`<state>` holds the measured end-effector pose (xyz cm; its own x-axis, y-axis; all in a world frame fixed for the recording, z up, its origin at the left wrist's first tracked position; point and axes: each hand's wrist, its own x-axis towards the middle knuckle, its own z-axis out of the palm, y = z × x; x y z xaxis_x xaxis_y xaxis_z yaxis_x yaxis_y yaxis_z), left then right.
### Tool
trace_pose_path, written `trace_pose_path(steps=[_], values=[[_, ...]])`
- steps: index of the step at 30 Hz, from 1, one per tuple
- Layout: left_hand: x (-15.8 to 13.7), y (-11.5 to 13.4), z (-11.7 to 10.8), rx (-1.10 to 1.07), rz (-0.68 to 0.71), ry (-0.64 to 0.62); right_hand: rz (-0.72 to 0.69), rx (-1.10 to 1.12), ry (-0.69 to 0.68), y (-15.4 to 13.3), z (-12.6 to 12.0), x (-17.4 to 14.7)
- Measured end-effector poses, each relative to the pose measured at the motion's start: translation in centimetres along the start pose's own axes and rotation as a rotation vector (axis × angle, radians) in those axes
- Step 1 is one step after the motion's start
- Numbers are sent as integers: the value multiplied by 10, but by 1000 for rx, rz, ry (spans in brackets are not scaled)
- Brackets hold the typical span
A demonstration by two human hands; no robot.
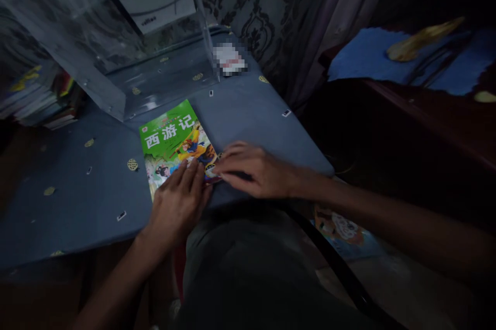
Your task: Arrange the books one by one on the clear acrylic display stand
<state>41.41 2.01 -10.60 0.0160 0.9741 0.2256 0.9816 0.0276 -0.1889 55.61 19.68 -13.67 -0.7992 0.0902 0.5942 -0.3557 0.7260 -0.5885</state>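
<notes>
A picture book [170,136] with a green cover and large white Chinese characters lies closed on the cloth-covered table, near its front edge. My left hand [180,193] rests on the lower part of the cover, fingers stretched out and lying flat. At the book's lower right edge, my right hand [251,167] has its thumb and fingertips pinched together on the corner. That hand is slightly blurred, and how much of the book sits between its fingers is hard to see. The bottom edge of the book is partly hidden behind my left hand.
A clear acrylic stand [112,97] rises behind the book. Stacked books [46,97] sit at the left, and a blurred-out white item [230,59] at the back right. Beyond a dark gap is another table with a blue cloth [360,56]. Lower right lies a colourful packet [344,232].
</notes>
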Motion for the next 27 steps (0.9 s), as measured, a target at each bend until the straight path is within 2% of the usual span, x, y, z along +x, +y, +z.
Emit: trace_pose_path(steps=[3,6,12,16,21,24,27], values=[[-1,2,1,-4,13,18,-84,-144,-49,-6,1,-6],[-1,-4,-2,-41,20,18,-105,-206,-50,-9,0,-4],[0,-44,1,-175,-111,-23,-54,-166,-95,-5,2,14],[7,-83,14,-191,-221,-76,46,-171,-206,19,12,39],[16,-123,36,-218,-317,-69,221,-239,-320,69,26,87],[17,-133,49,-235,-328,-27,296,-267,-352,94,30,110],[16,-134,57,-232,-345,13,323,-266,-351,106,33,119]])
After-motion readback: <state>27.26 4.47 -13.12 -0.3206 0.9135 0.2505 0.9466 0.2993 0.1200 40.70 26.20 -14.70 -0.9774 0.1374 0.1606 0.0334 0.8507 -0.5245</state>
